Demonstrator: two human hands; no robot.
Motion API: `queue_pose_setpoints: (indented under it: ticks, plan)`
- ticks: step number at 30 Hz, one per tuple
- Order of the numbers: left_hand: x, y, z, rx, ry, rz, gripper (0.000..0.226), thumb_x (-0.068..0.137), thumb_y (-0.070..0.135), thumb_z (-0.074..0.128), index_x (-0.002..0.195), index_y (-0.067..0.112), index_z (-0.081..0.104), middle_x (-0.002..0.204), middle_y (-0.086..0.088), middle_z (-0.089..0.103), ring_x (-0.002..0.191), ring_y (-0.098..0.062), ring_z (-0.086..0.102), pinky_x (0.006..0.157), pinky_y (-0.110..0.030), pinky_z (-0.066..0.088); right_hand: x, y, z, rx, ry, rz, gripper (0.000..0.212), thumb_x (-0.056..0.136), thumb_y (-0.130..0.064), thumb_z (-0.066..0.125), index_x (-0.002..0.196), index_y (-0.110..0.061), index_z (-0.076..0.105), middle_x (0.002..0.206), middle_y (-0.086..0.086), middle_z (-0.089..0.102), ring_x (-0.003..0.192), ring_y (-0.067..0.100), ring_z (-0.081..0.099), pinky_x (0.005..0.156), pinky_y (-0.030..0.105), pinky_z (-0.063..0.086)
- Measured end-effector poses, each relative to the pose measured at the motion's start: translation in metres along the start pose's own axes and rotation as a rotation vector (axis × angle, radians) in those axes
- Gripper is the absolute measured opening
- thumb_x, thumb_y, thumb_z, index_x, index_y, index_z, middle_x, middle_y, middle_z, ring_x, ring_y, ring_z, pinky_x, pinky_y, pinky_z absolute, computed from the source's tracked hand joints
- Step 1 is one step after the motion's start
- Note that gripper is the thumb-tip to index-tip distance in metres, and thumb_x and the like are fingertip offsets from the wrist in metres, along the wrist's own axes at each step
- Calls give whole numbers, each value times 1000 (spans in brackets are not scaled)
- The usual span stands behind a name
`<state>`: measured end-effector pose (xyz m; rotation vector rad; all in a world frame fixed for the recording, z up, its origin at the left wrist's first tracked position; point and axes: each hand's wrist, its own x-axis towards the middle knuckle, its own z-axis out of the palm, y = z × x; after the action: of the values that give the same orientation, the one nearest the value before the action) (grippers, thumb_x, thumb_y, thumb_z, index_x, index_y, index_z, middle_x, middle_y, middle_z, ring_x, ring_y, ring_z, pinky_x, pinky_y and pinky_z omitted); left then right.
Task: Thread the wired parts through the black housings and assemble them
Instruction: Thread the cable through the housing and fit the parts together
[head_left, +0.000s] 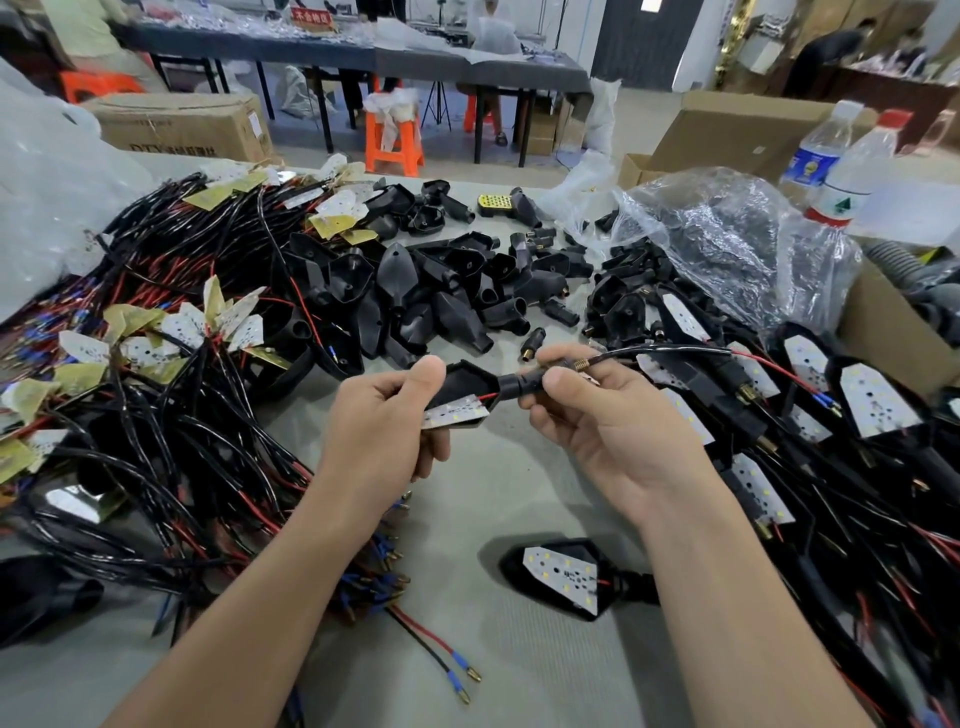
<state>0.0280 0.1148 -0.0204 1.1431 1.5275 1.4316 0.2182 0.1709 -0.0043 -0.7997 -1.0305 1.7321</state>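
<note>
**A:** Where is the piece in hand?

**B:** Above the bench (467, 499), between both hands. The left hand (384, 415) grips the wide, arrowhead-shaped end of the black housing (467, 382), thumb on top and fingers curled beneath. The right hand (597, 415) pinches the housing's tubular stem (511, 385) between thumb and forefinger.

**A:** Which way does it lie?

**B:** Its long axis runs left to right, with the pointed head toward the left hand and the stem toward the right. The black cable (665, 351) leaves the stem and trails off rightward, past a small brass threaded fitting (581, 364) by the right thumb.

**A:** And the wired part?

**B:** The LED board (454, 413), a flat white plate dotted with chips, sits tilted at the housing's open face, its lower edge jutting out. A red lead runs from it toward the stem.

**A:** So the next move?

**B:** Likely a pull on the cable rightward along that axis. The right hand is nearer it, and the left can press the board flat.

**A:** Materials?

**B:** The housing is matte moulded plastic and the cable has a glossy sheath. Loose housings (415, 291) are heaped beyond, and a finished unit (561, 574) lies beside the right forearm.
</note>
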Motion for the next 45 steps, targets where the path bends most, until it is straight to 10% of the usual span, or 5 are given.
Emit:
queue_pose_setpoints:
  ticks: [17, 23, 32, 41, 45]
  plan:
    - [-6, -3, 2, 140, -42, 155, 63, 101, 52, 40, 60, 9, 61, 53, -16, 60, 44, -15, 45, 44, -25, 35, -5, 10, 18, -128, 47, -6, 5, 91, -5, 70, 86, -5, 72, 77, 15, 73, 63, 18, 70, 59, 23, 57]
    - [3, 1, 5, -161, -103, -47, 21, 95, 26, 68, 116, 25, 72, 58, -8, 61, 41, -17, 47, 41, -24, 38, -2, 7, 16, -178, 158, -215, 13, 88, 4, 72, 85, -8, 76, 76, 13, 71, 70, 21, 67, 64, 25, 54]
    - [-3, 0, 11, -141, 133, 26, 67, 88, 9, 79, 146, 24, 49, 68, -8, 75, 53, -19, 70, 50, -23, 53, 2, 14, 20, -80, 297, -123, 5, 89, 1, 71, 91, -2, 74, 79, 15, 70, 67, 24, 66, 64, 28, 57]
    - [-20, 11, 14, 284, 285, 271, 30, 84, 29, 81, 108, 43, 70, 68, 21, 72, 63, 0, 67, 72, -35, 57, 3, 15, 24, -58, 336, -140, 9, 86, 6, 72, 90, -3, 71, 73, 14, 67, 60, 21, 64, 60, 27, 56]
    - [-17, 8, 9, 501, 469, 366, 17, 76, 46, 82, 91, 49, 74, 83, 27, 65, 84, 1, 54, 80, -8, 36, 1, 11, 21, -63, 259, -83, 9, 88, 3, 71, 87, -6, 70, 75, 13, 68, 61, 23, 64, 59, 28, 54]
